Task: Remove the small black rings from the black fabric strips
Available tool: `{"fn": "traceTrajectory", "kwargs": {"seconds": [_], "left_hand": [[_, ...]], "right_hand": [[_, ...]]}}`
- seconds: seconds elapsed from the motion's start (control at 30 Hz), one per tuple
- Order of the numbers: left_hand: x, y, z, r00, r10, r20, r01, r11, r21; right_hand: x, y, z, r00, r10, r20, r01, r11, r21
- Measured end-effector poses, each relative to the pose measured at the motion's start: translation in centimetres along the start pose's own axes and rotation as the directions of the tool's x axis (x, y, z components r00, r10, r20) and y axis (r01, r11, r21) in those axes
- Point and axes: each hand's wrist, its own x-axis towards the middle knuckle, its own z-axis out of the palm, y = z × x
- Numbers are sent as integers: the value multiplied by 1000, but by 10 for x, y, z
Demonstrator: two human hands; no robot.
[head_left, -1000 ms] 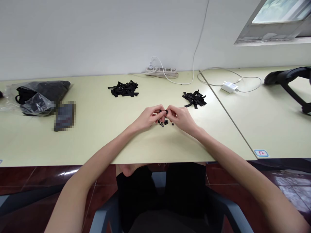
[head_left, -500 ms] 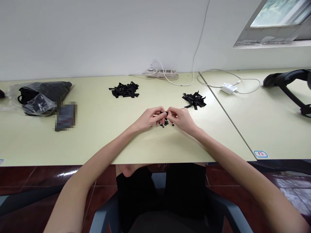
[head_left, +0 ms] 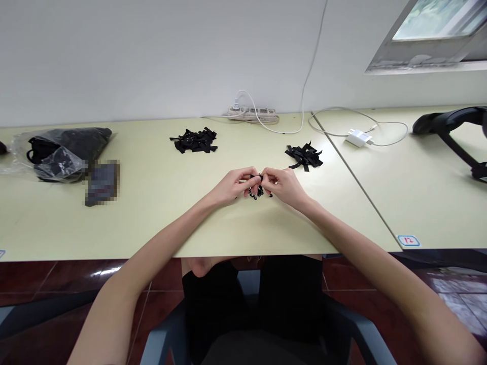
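Left hand [head_left: 239, 183]: fingertips pinching black strip [head_left: 261, 178]
Right hand [head_left: 280, 185]: pinching strip's right end
Rings [head_left: 260, 192]: on bench [head_left: 243, 228], below hands

Lone ring [head_left: 271, 195] now partly behind right hand [head_left: 282, 184]

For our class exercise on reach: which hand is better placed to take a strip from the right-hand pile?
Probably the right hand: it is nearer that pile of black strips. The left hand is farther away. Both meet at a small black piece.
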Motion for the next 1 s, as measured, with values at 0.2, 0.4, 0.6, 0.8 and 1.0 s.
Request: {"fn": "traceTrajectory", "kwargs": {"seconds": [0.2, 0.4, 0.6, 0.8, 1.0], "left_hand": [[0, 0, 0, 1000, -5, 4, 5, 1000, 6], [0, 1, 0, 1000, -8, 11, 8, 1000, 0], [1, 2, 0, 1000, 1, 22, -1, 1000, -22], [1, 2, 0, 1000, -2, 27, 3, 999, -39], [1, 0, -1, 999, 1, 34, 1, 999, -54]], "right_hand": [[0, 1, -1, 1000, 1, 7, -1, 1000, 25], [0, 0, -1, 1000, 11, 18, -11, 1000, 23], [1, 0, -1, 1000, 8, 19, -9, 999, 42], [0, 0, -1, 1000, 15, 22, -16, 999, 47], [0, 0, -1, 999, 17, 31, -19, 998, 55]]}}
